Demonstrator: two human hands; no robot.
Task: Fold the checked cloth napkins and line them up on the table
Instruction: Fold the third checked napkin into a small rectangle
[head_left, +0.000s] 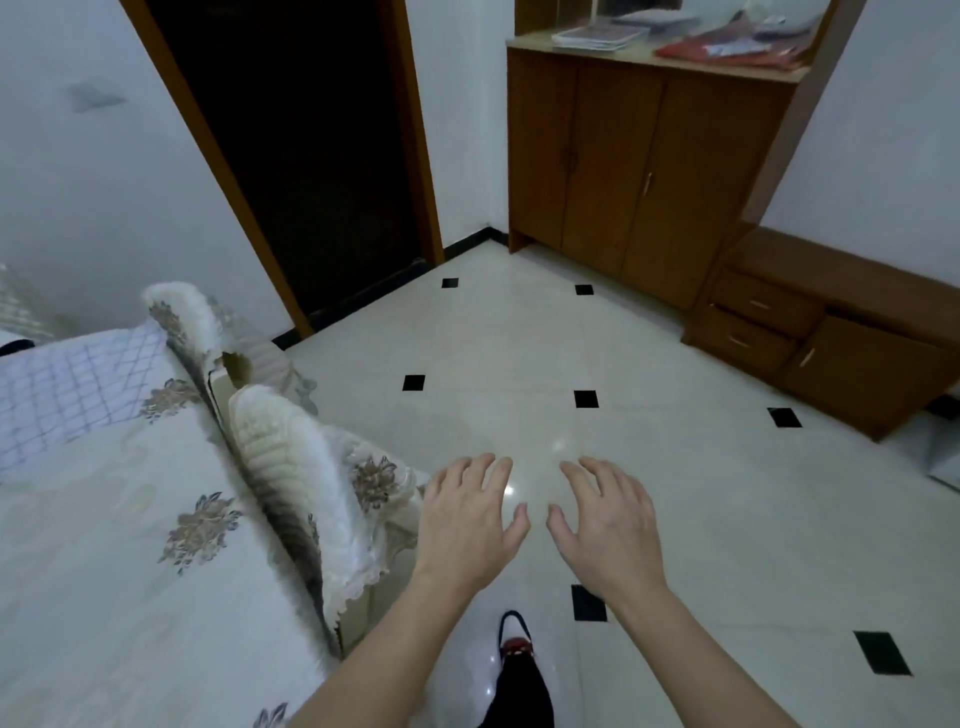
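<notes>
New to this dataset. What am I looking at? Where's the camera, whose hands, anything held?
No robot here: a single wide-angle camera sits on a person's head, looking forward and down. The left hand and right hand hover over the tiled floor, fingers spread, holding nothing. At left is a bed with a flowered cover; a pale grid-patterned cloth lies on it, but I cannot tell whether it is a napkin. Ahead are a dark doorway, a wooden cabinet with papers on top, and a low drawer unit. No folded napkins are in view.
</notes>
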